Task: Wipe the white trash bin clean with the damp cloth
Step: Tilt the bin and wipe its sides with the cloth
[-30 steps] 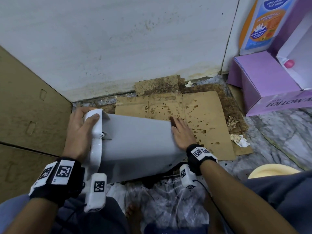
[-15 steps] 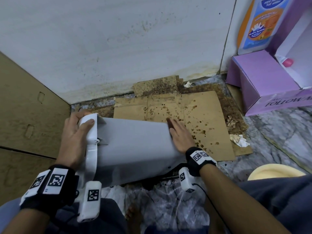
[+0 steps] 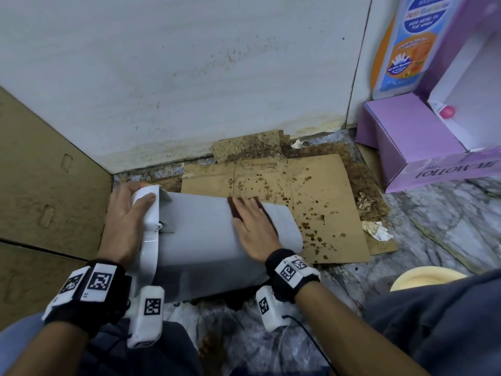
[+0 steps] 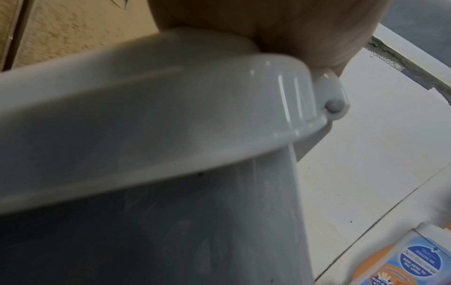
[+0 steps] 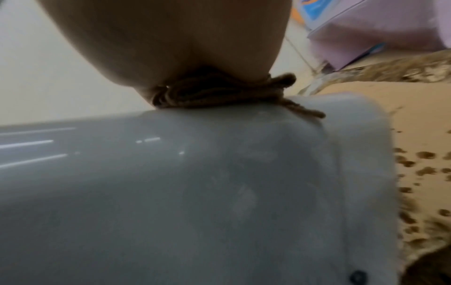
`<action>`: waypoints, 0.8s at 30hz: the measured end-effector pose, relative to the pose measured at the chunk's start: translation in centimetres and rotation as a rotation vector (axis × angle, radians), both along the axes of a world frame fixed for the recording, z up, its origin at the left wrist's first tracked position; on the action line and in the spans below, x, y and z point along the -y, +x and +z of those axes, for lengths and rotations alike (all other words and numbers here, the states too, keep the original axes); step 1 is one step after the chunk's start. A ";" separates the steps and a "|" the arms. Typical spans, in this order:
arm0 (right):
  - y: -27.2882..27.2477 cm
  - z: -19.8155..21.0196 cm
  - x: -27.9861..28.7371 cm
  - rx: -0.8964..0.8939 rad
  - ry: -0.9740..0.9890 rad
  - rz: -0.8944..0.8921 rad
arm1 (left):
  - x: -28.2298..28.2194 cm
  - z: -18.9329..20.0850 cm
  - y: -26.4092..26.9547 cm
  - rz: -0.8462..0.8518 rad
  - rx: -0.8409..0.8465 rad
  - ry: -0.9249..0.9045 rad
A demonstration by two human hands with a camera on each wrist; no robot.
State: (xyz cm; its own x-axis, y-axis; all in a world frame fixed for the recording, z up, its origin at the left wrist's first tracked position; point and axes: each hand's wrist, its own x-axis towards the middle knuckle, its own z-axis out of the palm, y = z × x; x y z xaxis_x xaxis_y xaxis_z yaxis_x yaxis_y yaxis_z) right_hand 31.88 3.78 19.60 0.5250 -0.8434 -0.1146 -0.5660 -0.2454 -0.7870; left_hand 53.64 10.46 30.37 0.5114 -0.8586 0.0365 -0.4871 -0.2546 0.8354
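Sliding my flat right hand (image 3: 253, 229) and the damp cloth (image 5: 219, 94) back from the white trash bin (image 3: 200, 240)'s base edge, my left hand (image 3: 127, 221) gripping its rim, the wipe now reaches mid-wall.

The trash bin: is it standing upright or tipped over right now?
Tipped on its side. The white trash bin lies lengthwise, lid end in the left hand, base toward the stained cardboard.

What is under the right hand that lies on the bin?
Under the right hand a brown cloth is pressed flat against the side of the white trash bin. Only its edge shows; the palm covers the rest.
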 end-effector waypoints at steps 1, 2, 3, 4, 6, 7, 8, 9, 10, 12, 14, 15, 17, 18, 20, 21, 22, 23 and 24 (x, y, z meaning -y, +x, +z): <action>0.5 0.7 -0.8 0.017 -0.025 0.024 | -0.2 0.2 0.0 0.002 0.007 -0.005; 1.1 1.4 -1.6 0.028 -0.062 0.052 | -0.4 0.3 -0.1 0.008 0.006 0.000; 1.8 2.1 -2.5 0.035 -0.114 0.083 | -0.5 0.5 -0.2 -0.001 0.001 -0.010; 2.6 2.6 -3.4 0.041 -0.166 0.112 | -0.5 0.5 -0.4 -0.013 0.000 -0.015; 4.3 3.4 -4.9 0.061 -0.232 0.163 | -0.8 0.3 -0.4 -0.011 0.020 -0.035; 4.9 3.6 -5.4 0.074 -0.253 0.184 | -1.0 0.4 -0.5 -0.006 0.014 -0.035; 5.3 3.6 -5.6 0.080 -0.275 0.201 | -1.4 0.7 -0.4 -0.001 0.018 -0.022; 5.4 3.6 -5.5 0.073 -0.295 0.215 | -1.7 0.5 -0.3 0.002 0.027 -0.002; 5.3 3.4 -5.3 0.059 -0.309 0.221 | -2.1 0.8 -0.3 0.010 0.021 0.021; 4.8 2.8 -4.7 0.023 -0.292 0.200 | -2.8 0.9 0.0 0.040 0.004 0.057; 4.0 1.9 -3.7 -0.025 -0.216 0.137 | -3.3 1.0 -0.1 0.038 -0.015 0.065; 3.5 1.5 -3.1 -0.048 -0.178 0.100 | -3.3 1.1 -0.1 0.036 -0.015 0.069; 2.4 0.6 -2.1 -0.088 -0.113 0.041 | -3.4 1.6 -0.4 0.039 -0.069 0.081; 2.0 0.3 -1.7 -0.104 -0.088 0.020 | -3.4 1.7 -0.3 0.040 -0.083 0.105; 1.4 0.0 -1.4 -0.117 -0.055 -0.012 | -3.0 2.0 -0.4 0.055 -0.080 0.182; 1.3 -0.1 -1.3 -0.117 -0.050 -0.024 | -2.7 2.2 -0.7 0.076 -0.060 0.206; 1.3 -0.1 -1.3 -0.114 -0.051 -0.034 | -2.5 2.3 -1.0 0.098 -0.034 0.236; 1.4 -0.1 -1.4 -0.110 -0.054 -0.045 | -2.2 2.2 -1.4 0.111 0.016 0.271; 1.4 -0.2 -1.5 -0.102 -0.060 -0.059 | -2.0 2.1 -1.8 0.110 0.074 0.306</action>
